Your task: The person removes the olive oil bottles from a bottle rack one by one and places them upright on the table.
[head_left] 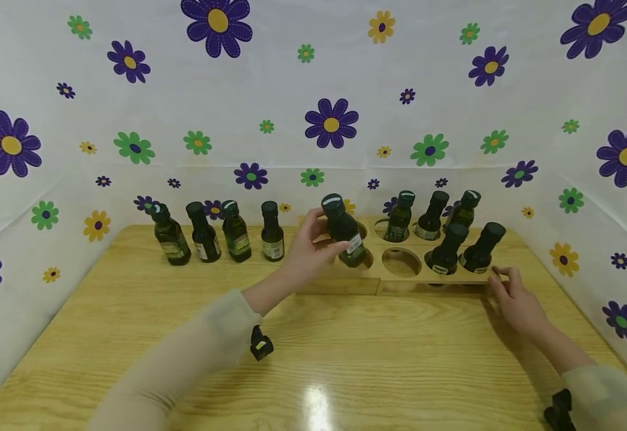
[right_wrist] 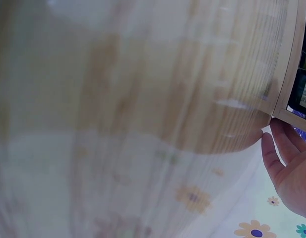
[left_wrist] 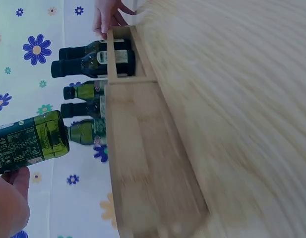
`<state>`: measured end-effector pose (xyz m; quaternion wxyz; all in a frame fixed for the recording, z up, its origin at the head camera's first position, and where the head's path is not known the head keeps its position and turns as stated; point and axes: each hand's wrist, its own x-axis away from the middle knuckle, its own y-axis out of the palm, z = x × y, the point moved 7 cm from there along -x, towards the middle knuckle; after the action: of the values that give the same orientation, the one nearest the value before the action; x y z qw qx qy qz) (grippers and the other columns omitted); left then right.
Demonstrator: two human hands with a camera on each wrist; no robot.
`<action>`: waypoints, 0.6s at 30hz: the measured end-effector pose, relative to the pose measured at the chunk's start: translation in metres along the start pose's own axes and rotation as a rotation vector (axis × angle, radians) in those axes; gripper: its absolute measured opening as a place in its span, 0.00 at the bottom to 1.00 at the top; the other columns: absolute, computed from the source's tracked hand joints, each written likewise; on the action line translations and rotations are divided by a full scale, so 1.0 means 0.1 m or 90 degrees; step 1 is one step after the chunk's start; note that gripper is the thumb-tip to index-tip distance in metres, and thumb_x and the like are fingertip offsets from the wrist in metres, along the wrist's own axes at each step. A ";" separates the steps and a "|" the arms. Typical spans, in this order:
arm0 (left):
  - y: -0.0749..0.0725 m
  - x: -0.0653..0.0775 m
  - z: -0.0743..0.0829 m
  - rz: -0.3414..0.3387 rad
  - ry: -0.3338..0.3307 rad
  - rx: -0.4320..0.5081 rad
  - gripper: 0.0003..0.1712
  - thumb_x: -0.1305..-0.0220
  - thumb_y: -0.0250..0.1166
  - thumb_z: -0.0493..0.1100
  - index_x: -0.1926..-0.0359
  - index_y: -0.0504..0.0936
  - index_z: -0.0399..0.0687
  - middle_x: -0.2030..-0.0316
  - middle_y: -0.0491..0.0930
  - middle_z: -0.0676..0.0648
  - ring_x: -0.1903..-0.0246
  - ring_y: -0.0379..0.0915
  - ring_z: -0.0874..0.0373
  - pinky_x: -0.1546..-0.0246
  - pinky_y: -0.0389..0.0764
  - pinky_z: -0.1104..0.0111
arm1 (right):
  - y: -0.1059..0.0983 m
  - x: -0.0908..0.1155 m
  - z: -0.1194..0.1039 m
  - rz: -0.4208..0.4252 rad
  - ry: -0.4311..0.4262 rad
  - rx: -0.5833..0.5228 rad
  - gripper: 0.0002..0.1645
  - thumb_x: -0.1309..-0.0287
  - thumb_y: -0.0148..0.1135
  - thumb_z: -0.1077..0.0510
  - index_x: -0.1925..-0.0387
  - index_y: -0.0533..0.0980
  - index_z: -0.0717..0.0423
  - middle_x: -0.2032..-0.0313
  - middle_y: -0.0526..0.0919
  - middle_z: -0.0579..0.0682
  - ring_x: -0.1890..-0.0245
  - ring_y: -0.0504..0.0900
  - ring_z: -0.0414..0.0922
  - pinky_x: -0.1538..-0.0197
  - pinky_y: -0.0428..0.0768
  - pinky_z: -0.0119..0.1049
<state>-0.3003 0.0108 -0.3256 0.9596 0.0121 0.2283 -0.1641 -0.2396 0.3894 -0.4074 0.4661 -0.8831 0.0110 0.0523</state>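
My left hand (head_left: 313, 248) grips a dark green glass bottle (head_left: 353, 244) with a black cap, tilted over the left part of a wooden bottle rack (head_left: 340, 286). In the left wrist view, the bottle's green base (left_wrist: 53, 134) shows clear of the rack's edge, with a fingertip under its label. At the rack's right end, my right hand (head_left: 520, 302) touches the corner with its fingertips. Two dark bottles (head_left: 448, 251) lean in the front row of round holes, and three more bottles (head_left: 399, 218) stand behind them. One front hole (head_left: 401, 262) beside them is bare.
Several dark bottles (head_left: 238, 233) stand upright in a row on the wooden table (head_left: 313, 359), left of the rack. A white cloth with printed flowers (head_left: 292, 90) hangs behind the table and along both sides.
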 end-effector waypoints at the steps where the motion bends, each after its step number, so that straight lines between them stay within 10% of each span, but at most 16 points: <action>1: -0.06 0.03 0.00 -0.001 -0.002 0.007 0.32 0.40 0.66 0.27 0.36 0.64 0.40 0.48 0.76 0.35 0.49 0.74 0.46 0.48 0.78 0.59 | 0.00 0.00 0.00 0.003 -0.002 0.000 0.29 0.22 0.29 0.50 0.36 0.49 0.71 0.56 0.75 0.75 0.79 0.69 0.49 0.76 0.66 0.39; 18: -1.03 0.72 -0.09 0.050 -0.079 -0.088 0.32 0.40 0.66 0.27 0.37 0.64 0.39 0.46 0.75 0.36 0.47 0.74 0.50 0.49 0.78 0.65 | 0.00 0.00 0.00 0.005 -0.007 0.001 0.28 0.22 0.29 0.50 0.36 0.48 0.71 0.66 0.77 0.64 0.83 0.65 0.47 0.78 0.63 0.38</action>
<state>-0.2765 -0.1083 -0.3606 0.9761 -0.0555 0.1784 -0.1110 -0.2395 0.3897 -0.4074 0.4666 -0.8824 0.0118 0.0593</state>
